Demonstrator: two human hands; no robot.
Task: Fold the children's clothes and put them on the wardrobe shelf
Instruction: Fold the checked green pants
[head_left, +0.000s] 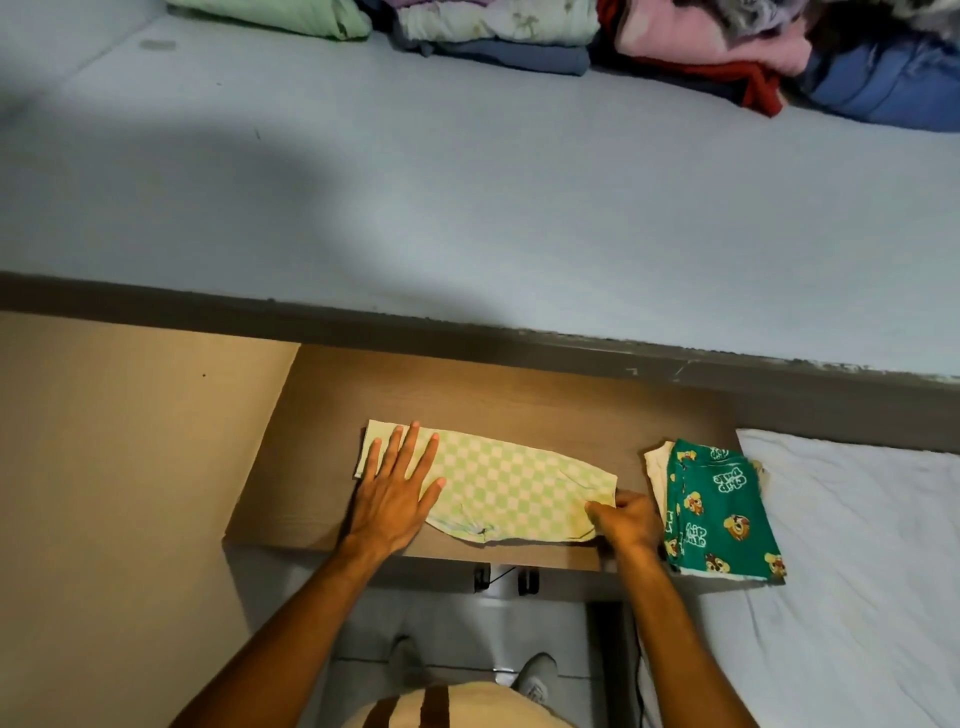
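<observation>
A pale green and cream checkered child's garment (511, 491) lies flat on a small brown wooden table (467, 395). My left hand (397, 493) rests flat on its left end, fingers spread, pressing it down. My right hand (626, 517) pinches the garment's right edge between thumb and fingers. Just right of that hand sits a folded dark green garment with cartoon prints (722, 514), stacked on a cream piece at the table's right corner.
A wide grey shelf (467, 208) runs above the table, with stacks of folded clothes (498, 31) along its far edge, green, white, blue, pink and red. A white mattress (862, 545) lies at the right. A tan panel (119, 467) stands at the left.
</observation>
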